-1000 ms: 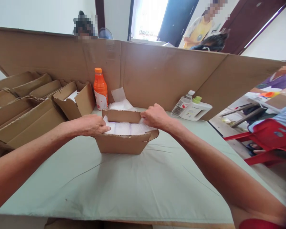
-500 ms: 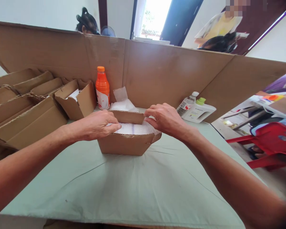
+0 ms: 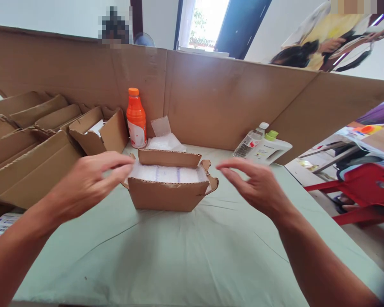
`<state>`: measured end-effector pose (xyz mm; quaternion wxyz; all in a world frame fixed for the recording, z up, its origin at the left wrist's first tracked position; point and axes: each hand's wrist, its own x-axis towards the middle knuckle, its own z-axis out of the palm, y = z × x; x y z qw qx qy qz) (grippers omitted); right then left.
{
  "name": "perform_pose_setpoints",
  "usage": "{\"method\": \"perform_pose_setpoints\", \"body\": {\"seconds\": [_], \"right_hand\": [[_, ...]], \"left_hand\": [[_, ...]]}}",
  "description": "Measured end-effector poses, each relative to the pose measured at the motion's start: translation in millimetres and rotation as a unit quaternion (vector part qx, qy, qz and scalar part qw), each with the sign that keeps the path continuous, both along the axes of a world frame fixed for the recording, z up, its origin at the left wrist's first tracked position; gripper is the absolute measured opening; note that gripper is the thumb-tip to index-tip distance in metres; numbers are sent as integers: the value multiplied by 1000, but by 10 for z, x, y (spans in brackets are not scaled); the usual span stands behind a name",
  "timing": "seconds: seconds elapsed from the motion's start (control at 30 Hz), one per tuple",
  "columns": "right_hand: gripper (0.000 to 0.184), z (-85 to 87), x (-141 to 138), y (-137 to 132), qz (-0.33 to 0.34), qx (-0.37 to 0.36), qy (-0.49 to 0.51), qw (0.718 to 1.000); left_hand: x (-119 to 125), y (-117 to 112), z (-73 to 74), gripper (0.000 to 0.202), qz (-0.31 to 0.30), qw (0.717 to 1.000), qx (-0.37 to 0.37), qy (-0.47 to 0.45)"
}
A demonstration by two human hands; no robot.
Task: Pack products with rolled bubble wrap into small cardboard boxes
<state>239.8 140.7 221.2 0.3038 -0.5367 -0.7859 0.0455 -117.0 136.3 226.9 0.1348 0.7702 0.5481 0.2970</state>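
In the head view a small brown cardboard box stands on the green cloth with its top flaps up. White bubble wrap with faint purple lines fills its top. My left hand is at the box's left end, thumb and fingers apart, holding nothing; its fingertips are near the left flap, and whether they touch it I cannot tell. Off the box's right end, apart from the torn side flap, my right hand hovers with fingers spread and nothing in them.
Several open cardboard boxes stand at the left. An orange bottle, foam sheets, a clear water bottle and a white jug line the cardboard screen. A red chair is at the right.
Both hands have let go of the box's top edges and moved outward, left hand to the left and right hand to the right. The bubble wrap and flaps now show more fully.
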Motion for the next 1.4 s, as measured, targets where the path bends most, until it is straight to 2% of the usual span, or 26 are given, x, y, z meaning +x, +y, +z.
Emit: {"method": "perform_pose_setpoints", "body": {"seconds": [0.07, 0.1, 0.13, 0.23, 0.27, 0.33, 0.4, 0.5, 0.57, 0.67, 0.73, 0.8, 0.9, 1.03, 1.13, 1.23, 1.33, 1.4], "right_hand": [[22, -230, 231, -208, -71, 2, 71, 995], [21, -373, 293, -269, -82, -18, 94, 992], [24, -523, 308, -301, -76, -46, 110, 990], [51, -920, 93, -264, -4, -124, 128, 984], [59, -1012, -31, -228, 11, -134, 131, 982], [68, -1129, -264, -163, 17, -135, 134, 982], [71, -1178, -379, -154, 0, -120, 133, 984], [68, -1229, -224, -353, -49, -86, 128, 987], [66, -1295, 57, -650, -107, -50, 131, 984], [72, -1443, 590, -1207, -201, -2, 130, 971], [85, -1549, 928, -1515, -249, -1, 140, 958], [105, -1646, 1191, -1678, -259, -20, 179, 949], [134, -1759, 1388, -1627, -221, -49, 259, 939], [145, -1825, 1345, -1321, -192, -67, 343, 917], [139, -1821, 1246, -1213, -197, -52, 364, 909], [126, -1793, 1257, -1233, -245, -2, 332, 911], [116, -1761, 1495, -1252, -289, 42, 313, 904], [112, -1750, 1782, -1220, -315, 77, 303, 896]], "left_hand": [[-178, -265, -216, 30, 132, 988, 30, -76], [-238, -357, -368, 31, 187, 976, 33, -106], [-271, -418, -539, 37, 211, 966, 15, -149], [-202, -436, -1018, 70, 176, 946, -97, -255], [-132, -406, -1128, 75, 156, 943, -125, -268], [46, -332, -1245, 73, 129, 940, -158, -273], [249, -272, -1260, 66, 127, 938, -172, -273], [586, -222, -1230, 68, 108, 936, -185, -280], [849, -199, -1227, 71, 49, 934, -201, -291], [1275, -164, -1240, 67, -74, 924, -228, -298], [1527, -147, -1245, 66, -139, 913, -235, -303], [1711, -145, -1247, 68, -169, 907, -235, -307], [1843, -171, -1263, 67, -171, 909, -220, -308], [1892, -174, -1295, 65, -147, 919, -221, -292], [2004, -102, -1297, 68, -146, 917, -212, -305], [2206, -21, -1317, 77, -174, 908, -209, -318], [2351, -21, -1411, 84, -189, 916, -216, -281], [2328, -68, -1536, 81, -193, 926, -228, -232]]}}
